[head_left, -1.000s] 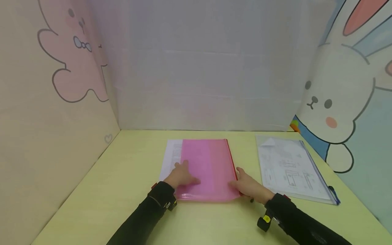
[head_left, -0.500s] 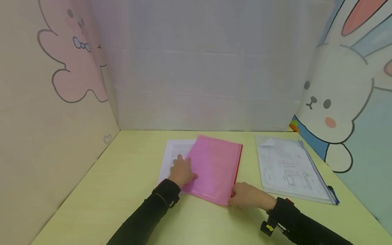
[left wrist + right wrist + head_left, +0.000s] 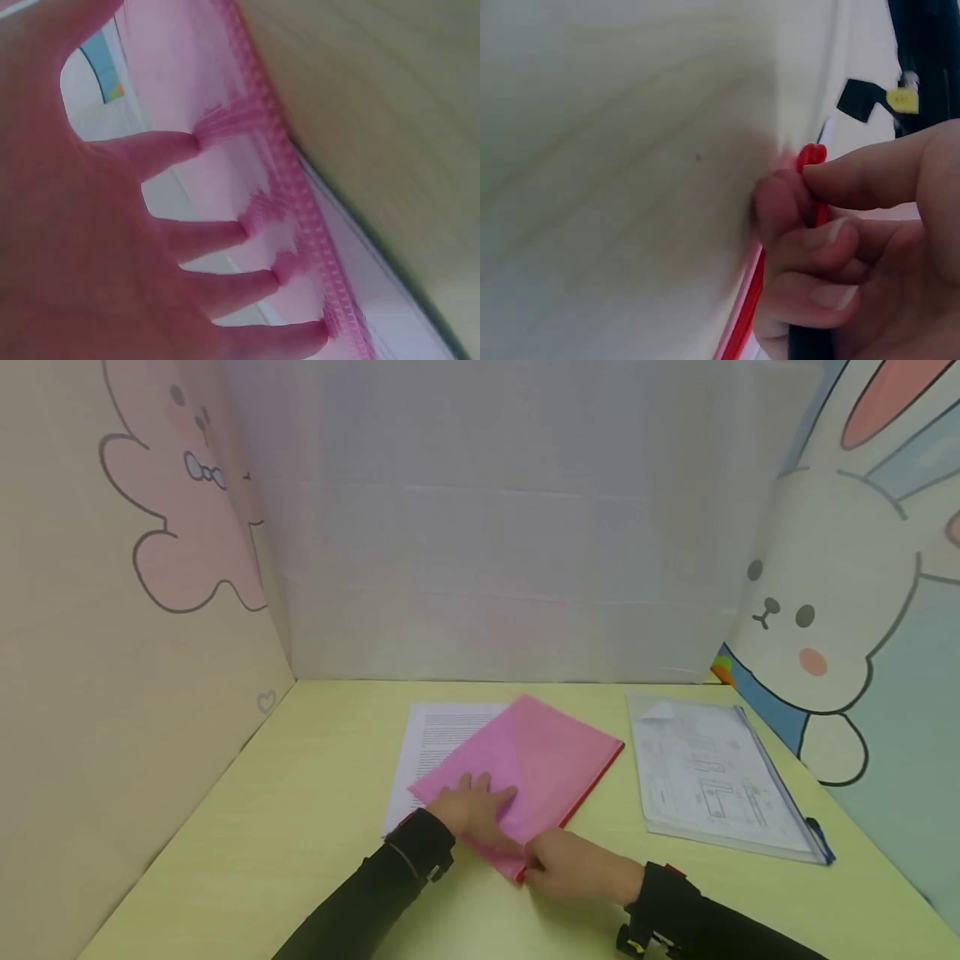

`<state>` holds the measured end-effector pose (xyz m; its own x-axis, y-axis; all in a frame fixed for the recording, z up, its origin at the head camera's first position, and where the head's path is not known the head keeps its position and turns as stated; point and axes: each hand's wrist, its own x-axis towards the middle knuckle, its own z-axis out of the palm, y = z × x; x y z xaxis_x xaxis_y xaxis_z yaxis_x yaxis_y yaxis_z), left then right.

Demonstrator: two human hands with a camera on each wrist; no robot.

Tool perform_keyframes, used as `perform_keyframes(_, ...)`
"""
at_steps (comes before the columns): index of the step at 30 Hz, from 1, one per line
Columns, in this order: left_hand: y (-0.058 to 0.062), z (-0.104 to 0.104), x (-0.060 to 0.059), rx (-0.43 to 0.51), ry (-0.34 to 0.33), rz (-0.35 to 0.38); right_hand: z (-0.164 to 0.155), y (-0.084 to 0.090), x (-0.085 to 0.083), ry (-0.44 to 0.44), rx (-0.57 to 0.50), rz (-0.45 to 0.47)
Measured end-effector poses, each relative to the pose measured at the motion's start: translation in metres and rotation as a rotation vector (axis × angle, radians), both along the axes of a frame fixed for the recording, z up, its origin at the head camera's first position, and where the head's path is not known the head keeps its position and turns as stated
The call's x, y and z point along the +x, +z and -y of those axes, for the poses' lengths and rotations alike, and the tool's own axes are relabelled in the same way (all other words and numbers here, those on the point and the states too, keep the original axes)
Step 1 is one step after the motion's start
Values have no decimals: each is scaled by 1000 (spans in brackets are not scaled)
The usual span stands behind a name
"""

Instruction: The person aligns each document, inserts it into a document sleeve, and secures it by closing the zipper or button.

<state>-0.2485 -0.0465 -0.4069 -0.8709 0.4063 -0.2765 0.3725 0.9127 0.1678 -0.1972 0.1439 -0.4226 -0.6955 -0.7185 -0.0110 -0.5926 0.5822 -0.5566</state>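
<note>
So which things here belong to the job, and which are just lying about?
Seemingly in the job:
pink folder, pressed by the left hand, its red edge pinched by the right hand
printed sheet partly under the folder, perhaps

Lying about:
clear folder with drawings, untouched

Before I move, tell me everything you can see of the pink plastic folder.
The pink plastic folder is thin, in two tones of pink, with a red strip along its right edge and a ridged border on another. It lies askew, partly over white printed paper and partly on the pale yellow wood-grain table. The left grip rests on it with spread fingers; the right grip pinches the red strip's near end. Any contents cannot be made out.
</note>
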Motion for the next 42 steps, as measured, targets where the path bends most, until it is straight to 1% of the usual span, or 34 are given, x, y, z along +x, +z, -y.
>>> perform_keyframes(3, 4, 3, -1, -48, -9, 26, 12, -1, 1, 48, 81, -114)
perform_keyframes(7, 7, 8, -7, -104, -32, 49, 28, -3, 1, 73, 224, -281)
perform_keyframes(11, 5, 12, -13, -118, -45, 57, 37, -5, 2, 73, 314, -403)
perform_keyframes(13, 2, 12, -14, -114, -46, 59, 39, -5, 2, 69, 346, -433)
perform_keyframes(15, 1, 11, -15, -108, -40, 59, 39, -4, 2, 68, 387, -445)
perform_keyframes(20, 1, 9, -14, -127, -37, 53, 40, -2, 1, 71, 450, -407)
perform_keyframes(25, 3, 9, -14, -138, -18, 52, 40, -2, -1, 78, 428, -375)
perform_keyframes(28, 3, 9, -15, -135, -19, 44, 37, -2, -4, 86, 430, -364)
perform_keyframes(36, -3, 10, -20, -122, -41, 50, 31, -3, -7, 112, 451, -389)
perform_keyframes(42, -5, 11, -23, -145, -41, 38, 26, -4, -11, 114, 458, -392)
